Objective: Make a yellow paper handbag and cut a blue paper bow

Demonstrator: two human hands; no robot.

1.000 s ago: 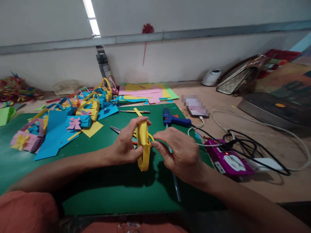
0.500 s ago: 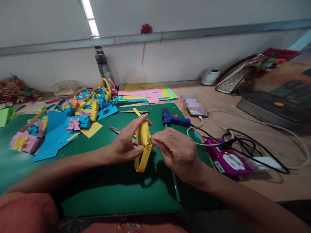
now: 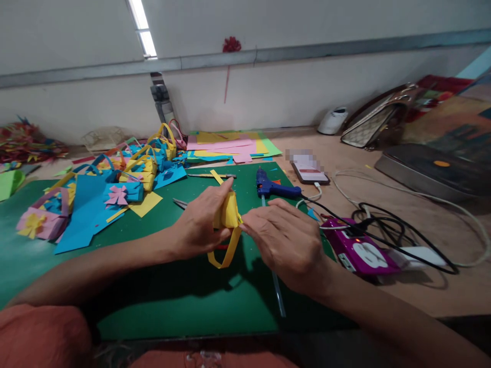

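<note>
Over the past second, the small yellow folded-paper basket with a strip handle [image 3: 230, 210] has been turned between the hands: it was seen almost edge-on, and now a broader yellow face is shown, while the loop of the handle has been swung to lean down and to the left. The basket is held in the air, just above the smooth green mat [image 3: 172, 306] on the surface [image 3: 383, 301].

By the left hand [image 3: 203, 217] the basket is gripped, with the thumb laid low and the fingers across its top and back. The right hand [image 3: 286, 237] is kept at the basket's right edge; its fingers, more plainly bent a second ago, have been flattened and drawn close together. Whether the edge is pinched or merely pressed cannot be told, as the thumb is largely hidden.

From this turn it may be judged that attention is being given to that edge, and that the piece is being adjusted in the fingers. The blue plastic glue gun [image 3: 278, 190] has been left untouched beyond the right hand, and the silver-bladed scissors [image 3: 179, 203], partly covered by the left hand, have not been taken up.
</note>
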